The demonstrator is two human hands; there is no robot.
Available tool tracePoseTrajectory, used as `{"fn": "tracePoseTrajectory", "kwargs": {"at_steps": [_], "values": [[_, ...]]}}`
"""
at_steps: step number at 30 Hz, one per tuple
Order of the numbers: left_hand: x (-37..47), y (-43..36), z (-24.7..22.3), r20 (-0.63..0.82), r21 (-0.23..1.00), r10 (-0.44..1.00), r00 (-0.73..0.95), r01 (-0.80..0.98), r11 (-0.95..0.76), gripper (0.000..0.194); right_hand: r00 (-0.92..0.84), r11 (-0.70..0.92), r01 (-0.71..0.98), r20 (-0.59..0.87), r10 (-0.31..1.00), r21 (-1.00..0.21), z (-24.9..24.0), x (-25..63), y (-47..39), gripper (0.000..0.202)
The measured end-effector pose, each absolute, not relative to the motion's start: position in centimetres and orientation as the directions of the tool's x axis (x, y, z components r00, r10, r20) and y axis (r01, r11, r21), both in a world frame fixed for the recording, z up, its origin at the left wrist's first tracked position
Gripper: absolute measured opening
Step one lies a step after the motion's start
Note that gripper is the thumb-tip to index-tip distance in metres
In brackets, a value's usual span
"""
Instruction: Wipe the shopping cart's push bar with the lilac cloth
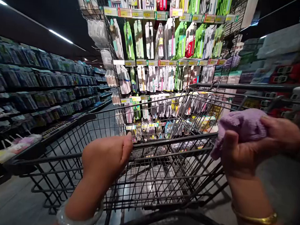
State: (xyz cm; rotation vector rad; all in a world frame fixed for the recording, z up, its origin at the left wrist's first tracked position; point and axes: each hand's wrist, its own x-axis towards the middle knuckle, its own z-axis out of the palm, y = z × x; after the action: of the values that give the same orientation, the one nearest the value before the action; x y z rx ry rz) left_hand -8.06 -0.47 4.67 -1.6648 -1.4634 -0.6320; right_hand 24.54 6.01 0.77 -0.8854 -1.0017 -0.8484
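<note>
My left hand (106,152) is closed around the near top rail of a black wire shopping cart (159,179), with a pale bangle on its wrist. At the right, my right hand (252,154) holds a bunched lilac cloth (244,123) between thumb and fingers, above the cart's rail and close to the handle end. A gold bangle circles that wrist. The cart stands sideways in front of me, and through its wires the basket floor and the shop floor show. The cart's handle bar (248,87) runs behind the cloth.
Beyond the cart stands a wire rack of packaged toothbrushes (182,39) with price strips. Long shelves of hanging packets (41,81) line the left, with wrapped colourful items (16,145) low down. Stacked red goods (288,78) blur at the right. A tiled aisle (99,116) runs back.
</note>
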Motion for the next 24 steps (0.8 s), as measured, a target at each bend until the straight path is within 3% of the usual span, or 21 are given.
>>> {"fn": "tracePoseTrajectory", "kwargs": {"at_steps": [3,6,8,9,13,15,17,19,22,24], "values": [[-7.9,-0.4,4.7,0.783,-0.241,0.596,0.178,0.970,0.027,0.059,0.132,0.308,0.949,0.973,-0.189,-0.069,-0.3,23.3,5.9,0.094],[-7.7,-0.2,4.7,0.766,-0.227,0.623,0.156,0.973,0.035,0.060,0.017,0.300,0.953,0.988,-0.156,0.031,-1.2,24.8,6.5,0.091],[-7.3,-0.1,4.7,0.763,-0.221,0.626,0.160,0.975,0.019,0.059,-0.049,0.324,0.937,0.967,-0.248,0.131,-1.6,27.4,7.5,0.083],[-7.1,0.0,4.7,0.763,-0.221,0.625,0.167,0.975,0.009,0.059,-0.073,0.319,0.927,0.928,-0.364,0.198,-1.8,28.7,8.0,0.084],[-6.3,0.3,4.7,0.761,-0.231,0.624,0.177,0.973,0.006,0.057,0.252,0.367,0.923,0.905,-0.343,-0.118,-1.5,30.3,9.1,0.085],[-6.0,0.4,4.7,0.763,-0.230,0.624,0.170,0.973,0.016,0.057,0.294,0.381,0.909,0.906,-0.304,-0.167,-1.2,27.7,8.2,0.070],[-5.9,0.6,4.7,0.763,-0.231,0.625,0.167,0.973,0.022,0.057,0.203,0.440,0.893,0.957,-0.205,-0.095,-0.7,23.8,6.6,0.057],[-5.9,0.6,4.8,0.763,-0.230,0.625,0.166,0.973,0.023,0.057,0.088,0.546,0.838,0.990,-0.110,-0.014,-0.1,20.1,4.9,0.058],[-6.1,0.4,4.7,0.776,-0.222,0.608,0.167,0.975,0.016,0.057,-0.152,0.562,0.806,0.982,-0.109,0.187,0.9,18.5,3.8,0.053],[-6.3,0.2,4.7,0.780,-0.229,0.600,0.181,0.973,0.004,0.056,-0.106,0.519,0.839,0.985,-0.136,0.162,1.3,20.9,4.6,0.054]]}}
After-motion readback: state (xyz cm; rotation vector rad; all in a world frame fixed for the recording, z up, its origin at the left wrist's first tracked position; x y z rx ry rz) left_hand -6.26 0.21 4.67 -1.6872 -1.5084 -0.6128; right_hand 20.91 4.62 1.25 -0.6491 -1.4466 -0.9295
